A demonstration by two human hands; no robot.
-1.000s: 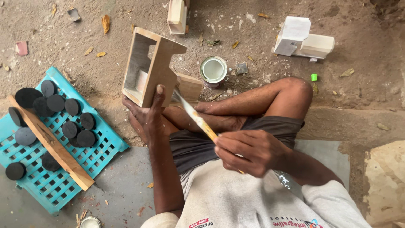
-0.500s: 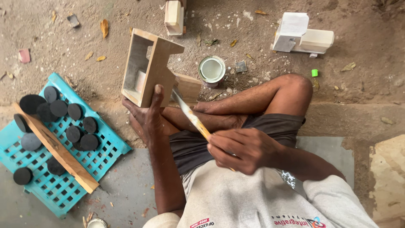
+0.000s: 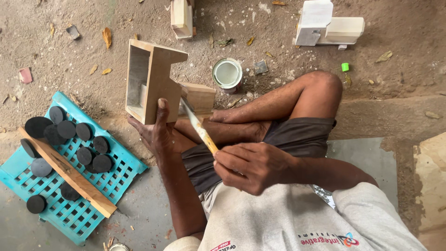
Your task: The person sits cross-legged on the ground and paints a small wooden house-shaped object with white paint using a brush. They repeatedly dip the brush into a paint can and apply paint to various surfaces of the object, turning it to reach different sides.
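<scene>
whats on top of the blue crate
On the blue crate lie about a dozen black round discs and a wooden strip laid diagonally across it. What the strip covers cannot be seen.

I see the crate [image 3: 69, 186] at eight o'clock holding discs [image 3: 69, 132] and a plank [image 3: 69, 174], the tin [image 3: 227, 74] at twelve.

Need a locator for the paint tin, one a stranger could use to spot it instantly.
Start at the wooden box frame that the left hand props upright on the dirt floor. Just to its right, beyond the brush tip, stands the paint tin: the only round metal can, open, with pale paint inside.
</scene>
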